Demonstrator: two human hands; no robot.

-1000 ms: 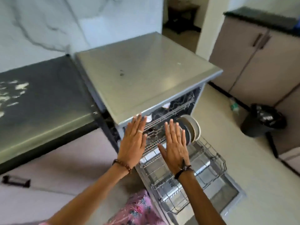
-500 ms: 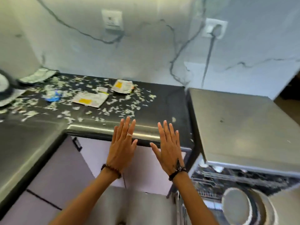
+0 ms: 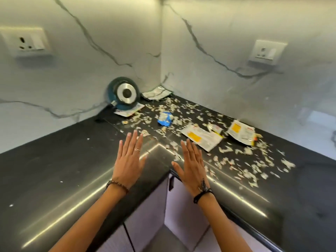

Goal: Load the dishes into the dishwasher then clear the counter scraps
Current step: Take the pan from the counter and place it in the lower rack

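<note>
Pale vegetable scraps (image 3: 225, 160) lie scattered over the dark L-shaped counter (image 3: 54, 171), mostly on its right arm. Among them are a crumpled blue wrapper (image 3: 165, 119), a torn white and yellow packet (image 3: 201, 140), a second such packet (image 3: 241, 132) and a silvery packet (image 3: 156, 93) in the corner. A blue pan (image 3: 124, 93) leans bottom-out against the wall, its handle pointing down left. My left hand (image 3: 129, 160) and my right hand (image 3: 190, 164) hover flat, fingers straight, above the counter's inner corner, holding nothing. The dishwasher is out of view.
Marble-look walls meet at the corner behind the counter. One wall socket (image 3: 24, 41) sits at the left and another wall socket (image 3: 266, 51) at the right. Pale cabinet doors (image 3: 180, 206) stand below the counter edge.
The view has swung left from the open dishwasher to the littered counter corner. Both hands stay flat and spread in front of me with nothing in them.
</note>
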